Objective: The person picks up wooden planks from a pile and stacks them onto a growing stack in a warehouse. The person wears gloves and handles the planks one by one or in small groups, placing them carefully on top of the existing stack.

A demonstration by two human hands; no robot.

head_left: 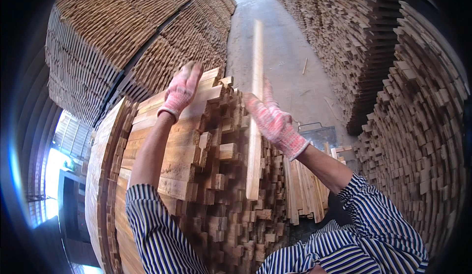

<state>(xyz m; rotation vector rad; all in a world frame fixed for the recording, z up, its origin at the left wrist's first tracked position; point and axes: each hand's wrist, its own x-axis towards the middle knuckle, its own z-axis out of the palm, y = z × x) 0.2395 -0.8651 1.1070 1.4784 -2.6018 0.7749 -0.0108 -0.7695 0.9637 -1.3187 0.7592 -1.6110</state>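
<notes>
My right hand [278, 125], in a pink and white knitted glove, grips a long, narrow wooden slat [254, 161]. The slat stands nearly upright in the picture, slightly blurred, beside the uneven ends of a board stack. The thumb lies across it, and some fingers show on its right side. My left hand [184, 88], gloved the same way, is over the far part of the stack of wooden boards [169, 158]. Its fingers reach forward, holding nothing that I can see; whether it touches the boards I cannot tell.
Tall piles of stacked slats rise at the far left [103, 28] and along the right [339, 33]. A concrete aisle [285, 43] runs between them, with a thin stick [305, 66] on it. Loose slats [306, 190] lie below my right forearm, near a dark metal cart [319, 135].
</notes>
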